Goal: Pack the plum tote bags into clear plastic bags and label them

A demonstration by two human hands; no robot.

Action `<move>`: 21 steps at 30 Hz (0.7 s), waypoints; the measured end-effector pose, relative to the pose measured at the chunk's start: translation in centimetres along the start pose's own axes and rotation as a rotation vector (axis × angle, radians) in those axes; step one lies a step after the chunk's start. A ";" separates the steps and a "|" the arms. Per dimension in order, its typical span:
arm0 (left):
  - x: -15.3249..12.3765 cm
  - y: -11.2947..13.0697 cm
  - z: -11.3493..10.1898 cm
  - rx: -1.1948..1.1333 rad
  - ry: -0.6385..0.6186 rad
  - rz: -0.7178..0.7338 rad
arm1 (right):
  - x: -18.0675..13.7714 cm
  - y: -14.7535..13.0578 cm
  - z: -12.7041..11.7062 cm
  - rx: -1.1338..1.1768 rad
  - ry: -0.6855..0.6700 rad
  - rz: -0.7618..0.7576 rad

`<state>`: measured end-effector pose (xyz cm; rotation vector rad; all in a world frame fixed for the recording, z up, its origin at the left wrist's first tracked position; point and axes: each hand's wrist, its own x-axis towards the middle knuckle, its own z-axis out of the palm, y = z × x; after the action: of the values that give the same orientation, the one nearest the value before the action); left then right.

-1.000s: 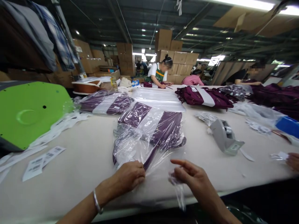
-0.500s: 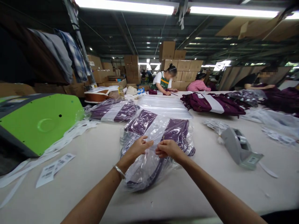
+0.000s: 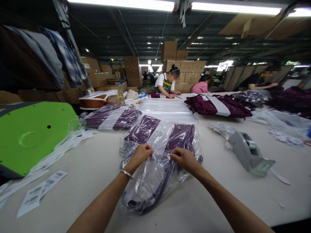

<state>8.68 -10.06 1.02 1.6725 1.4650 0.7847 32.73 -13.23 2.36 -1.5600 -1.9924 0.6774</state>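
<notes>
A purple bag point(image 3: 182, 135) with a pale band across its middle lies flat in front of me, inside a clear plastic bag point(image 3: 144, 176). Its dark strap curves toward me under the film. My left hand point(image 3: 140, 156) is closed in a pinch on the plastic left of centre. To the right, my right hand point(image 3: 185, 158) also pinches the film, thumb against fingers, a short gap from the left. Behind on the left rests another wrapped purple bag point(image 3: 126, 119). A stack of clear plastic sleeves point(image 3: 167, 110) lies just beyond the bag.
A grey tape dispenser point(image 3: 249, 152) stands at right. Left are a green machine point(image 3: 36, 129), paper strips and barcode labels point(image 3: 41, 192). Purple bags point(image 3: 218, 105) are piled at back right. Several people work across the table, with cardboard boxes point(image 3: 187, 66) behind.
My hands have moved apart along the plastic, the left slightly left and the right slightly right. My left fingers have closed into a pinch. The view has shifted a little to the right.
</notes>
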 end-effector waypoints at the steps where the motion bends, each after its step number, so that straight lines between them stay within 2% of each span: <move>1: 0.1 0.0 0.1 0.045 0.017 0.010 | -0.3 0.5 0.2 0.034 -0.009 0.051; 9: 0.1 0.0 1.1 0.433 0.220 0.168 | -4.2 5.2 0.9 -0.332 0.150 0.146; 12: 0.5 -0.6 1.5 0.558 0.250 0.182 | -5.5 7.2 1.2 -0.305 0.228 0.150; 16: 1.1 -1.3 1.7 0.555 0.227 0.113 | -7.1 9.2 1.2 -0.126 0.328 0.017; 19: 1.3 -1.5 1.5 0.530 0.196 0.113 | -9.0 10.5 -1.3 -0.046 0.438 -0.013; 21: 1.5 -1.9 1.3 0.530 0.173 0.107 | -10.3 11.8 -4.7 -0.056 0.610 0.049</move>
<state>9.02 -8.63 -1.37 2.1298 1.8294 0.6428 46.43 -20.45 -2.94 -1.6068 -1.5258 0.1275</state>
